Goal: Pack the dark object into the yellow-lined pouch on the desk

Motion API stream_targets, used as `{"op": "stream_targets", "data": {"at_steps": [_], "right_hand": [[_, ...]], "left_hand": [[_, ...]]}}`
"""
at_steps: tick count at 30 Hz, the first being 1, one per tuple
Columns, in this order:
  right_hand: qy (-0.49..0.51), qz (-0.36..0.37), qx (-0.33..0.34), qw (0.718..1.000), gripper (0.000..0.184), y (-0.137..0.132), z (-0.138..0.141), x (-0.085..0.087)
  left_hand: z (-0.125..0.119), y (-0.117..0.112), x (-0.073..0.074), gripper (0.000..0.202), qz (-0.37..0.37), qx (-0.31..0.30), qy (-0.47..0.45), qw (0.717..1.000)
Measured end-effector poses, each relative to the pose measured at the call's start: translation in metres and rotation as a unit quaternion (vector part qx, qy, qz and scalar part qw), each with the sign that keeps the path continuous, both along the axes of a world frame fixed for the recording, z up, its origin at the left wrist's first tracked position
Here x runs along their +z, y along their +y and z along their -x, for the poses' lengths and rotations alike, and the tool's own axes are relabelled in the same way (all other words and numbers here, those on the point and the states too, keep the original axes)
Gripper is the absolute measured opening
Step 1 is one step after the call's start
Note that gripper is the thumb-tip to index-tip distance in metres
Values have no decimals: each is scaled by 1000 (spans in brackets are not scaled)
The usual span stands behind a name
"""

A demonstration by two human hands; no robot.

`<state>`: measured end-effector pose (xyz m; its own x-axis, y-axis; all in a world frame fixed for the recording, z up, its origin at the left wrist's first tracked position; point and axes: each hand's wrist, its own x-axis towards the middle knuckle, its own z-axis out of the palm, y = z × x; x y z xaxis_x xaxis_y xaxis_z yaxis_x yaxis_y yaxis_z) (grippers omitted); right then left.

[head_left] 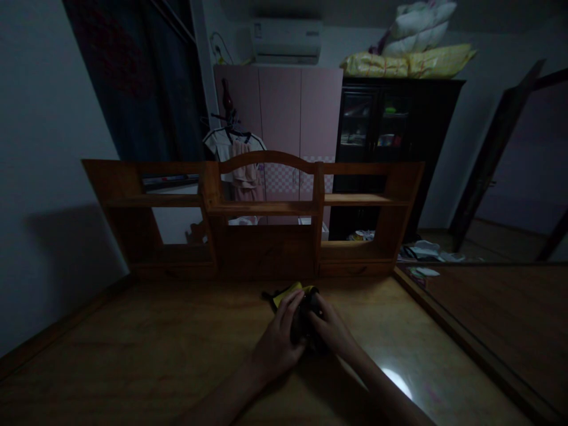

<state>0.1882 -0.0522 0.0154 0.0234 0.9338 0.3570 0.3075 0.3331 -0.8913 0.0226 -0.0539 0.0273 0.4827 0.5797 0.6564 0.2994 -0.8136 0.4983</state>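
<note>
Both hands on one dark, shiny object (306, 319), dim light, object type unclear. Left hand (280, 334) wraps its left side, fingers curled over; right hand (332, 325) grips from the right, fingers bent at the upper part. Object sits low over the middle of the desk (168, 343); cannot tell if it touches the surface. Yellow piece with black edging (287, 294) lies just beyond the left fingers, partly hidden; can't tell if joined to the dark object. Wooden shelf unit (264, 208) stands along the far edge of the desk, arched rail in the middle. Bright glare on desktop by right forearm. Behind: pink wardrobe (280, 112), clothes (244, 160) hanging in front, black cabinet (419, 130) to its right, yellow bundles (408, 62) on top, air conditioner (287, 40) on wall.
</note>
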Motion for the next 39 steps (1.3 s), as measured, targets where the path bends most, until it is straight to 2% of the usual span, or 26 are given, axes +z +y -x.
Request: {"op": "stream_targets", "data": {"at_steps": [15, 20, 23, 34, 39], "right_hand": [[-32, -36, 23, 999, 31, -4, -1, -3], [-39, -29, 77, 996, 42, -2, -7, -3], [-53, -41, 100, 993, 41, 0, -10, -5], [-112, -70, 27, 991, 33, -3, -6, -8], [-43, -9, 42, 998, 34, -2, -5, -2]], "left_hand": [[-1, -1, 0, 88, 3, -5, 19, 1000], [0, 0, -4, 90, 6, -12, 38, 999], [1, 0, -3, 92, 11, -14, 59, 998], [-1, -1, 1, 92, 11, -34, 57, 998], [-3, -3, 0, 92, 24, -27, 27, 999]]}}
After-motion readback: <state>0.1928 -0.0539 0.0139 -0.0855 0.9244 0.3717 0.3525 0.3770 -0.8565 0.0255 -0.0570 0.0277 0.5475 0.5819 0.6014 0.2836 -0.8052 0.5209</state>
